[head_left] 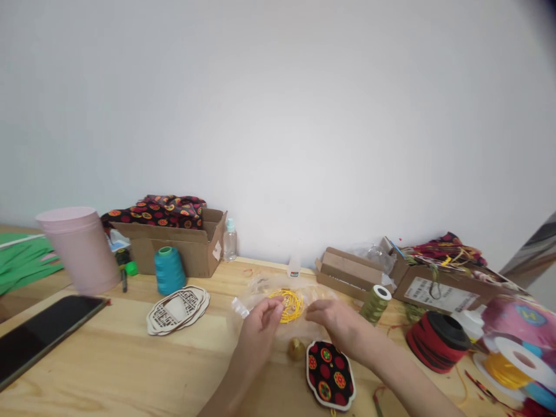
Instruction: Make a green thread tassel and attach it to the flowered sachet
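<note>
My left hand [261, 319] is at the left edge of a loose coil of yellow cord [294, 307], thumb and fingertips pressed together; what they pinch, if anything, is too small to make out. To the right of the coil, my right hand [332, 321] is closed with its fingers bent downward, and its fingertips are partly hidden. The coil lies on a clear plastic bag [260, 288]. Just below the hands are a small round golden bead [296, 349] and a scalloped plaque [330, 375] covered in black fabric with red and yellow motifs.
Left are stacked wooden cutouts [178, 313], a teal thread cone [169, 271], a pink bin [80, 255], a phone [43, 333] and a fabric-filled box [169, 249]. Right are a small box [351, 272], green thread [376, 304], red-black ribbon spool [436, 341] and a cluttered carton [430, 289].
</note>
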Tool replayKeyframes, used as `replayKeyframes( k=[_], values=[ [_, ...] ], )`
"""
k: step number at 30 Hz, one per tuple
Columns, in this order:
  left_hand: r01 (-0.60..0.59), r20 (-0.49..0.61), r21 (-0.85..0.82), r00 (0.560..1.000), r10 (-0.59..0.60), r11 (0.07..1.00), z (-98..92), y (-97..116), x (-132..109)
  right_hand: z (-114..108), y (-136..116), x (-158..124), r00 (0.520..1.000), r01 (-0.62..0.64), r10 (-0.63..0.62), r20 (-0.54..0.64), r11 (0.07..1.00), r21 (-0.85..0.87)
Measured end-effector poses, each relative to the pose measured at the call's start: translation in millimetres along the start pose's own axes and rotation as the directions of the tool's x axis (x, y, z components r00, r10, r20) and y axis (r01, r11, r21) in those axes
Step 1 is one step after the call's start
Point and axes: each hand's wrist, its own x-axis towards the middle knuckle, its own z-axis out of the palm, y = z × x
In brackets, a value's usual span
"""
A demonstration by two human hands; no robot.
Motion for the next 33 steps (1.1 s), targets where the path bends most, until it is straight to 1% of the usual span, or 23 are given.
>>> replayKeyframes(
  k=[3,7,9,12,13,14,16,20,21,24,26,28,30,32,33],
  values=[
    [-0.015,0.013,0.016,1.000,0.015,1.000,1.0,0.4,-0.8,2.8,5.7,-28.8,0.988,0.024,-0.022,-0.154,1.000,0.012],
    [-0.062,0.017,0.033,0.998,0.062,0.998,0.4,-3.8,-0.6,-0.4,16.3,-64.8,0.946,0.012,-0.009,-0.325,1.000,0.007],
    [-0.099,-0.013,0.046,0.995,0.099,0.994,-0.3,-5.0,-1.4,-0.6,22.8,-79.5,0.905,-0.006,0.001,-0.425,1.000,-0.011],
    [-0.137,-0.081,0.102,0.986,0.145,0.985,-0.7,-2.5,-4.7,4.5,32.2,-95.4,0.825,-0.061,0.061,-0.562,0.998,0.018],
    [-0.148,-0.092,0.124,0.983,0.160,0.981,-0.7,-0.9,-6.2,6.6,34.3,-98.9,0.805,-0.078,0.090,-0.587,0.996,0.046],
    [-0.160,-0.096,0.145,0.980,0.175,0.976,-0.5,0.9,-7.6,8.3,35.8,-101.6,0.794,-0.090,0.117,-0.597,0.993,0.075],
    [-0.186,-0.086,0.181,0.975,0.204,0.966,0.4,3.9,-9.9,9.4,36.5,-104.8,0.798,-0.102,0.157,-0.581,0.987,0.127],
    [-0.193,-0.059,0.245,0.975,0.213,0.950,4.3,5.7,-12.2,1.4,35.9,-109.1,0.853,-0.137,0.210,-0.478,0.973,0.184],
    [-0.184,-0.062,0.256,0.977,0.206,0.949,5.7,5.1,-12.7,-1.7,36.7,-111.0,0.858,-0.160,0.231,-0.459,0.969,0.189],
    [-0.147,-0.070,0.274,0.982,0.173,0.950,10.8,2.0,-15.4,-9.5,41.6,-118.9,0.853,-0.262,0.315,-0.415,0.948,0.181],
    [-0.119,-0.048,0.285,0.989,0.138,0.951,14.5,-0.3,-18.3,-11.4,44.0,-123.5,0.856,-0.319,0.364,-0.366,0.930,0.180],
    [-0.087,-0.010,0.294,0.995,0.094,0.952,18.6,-1.9,-21.4,-10.0,43.6,-125.1,0.882,-0.327,0.372,-0.288,0.925,0.191],
    [-0.062,0.042,0.259,0.998,0.053,0.964,22.6,-3.3,-24.0,-5.8,40.3,-122.8,0.915,-0.298,0.340,-0.216,0.932,0.204],
    [-0.018,0.126,0.163,0.992,-0.003,0.986,26.0,-5.4,-26.0,0.1,35.6,-117.2,0.939,-0.258,0.296,-0.177,0.943,0.208],
    [0.024,0.188,0.099,0.981,-0.043,0.995,27.3,-7.0,-26.8,3.4,33.5,-113.6,0.941,-0.246,0.285,-0.185,0.947,0.205]
  ],
)
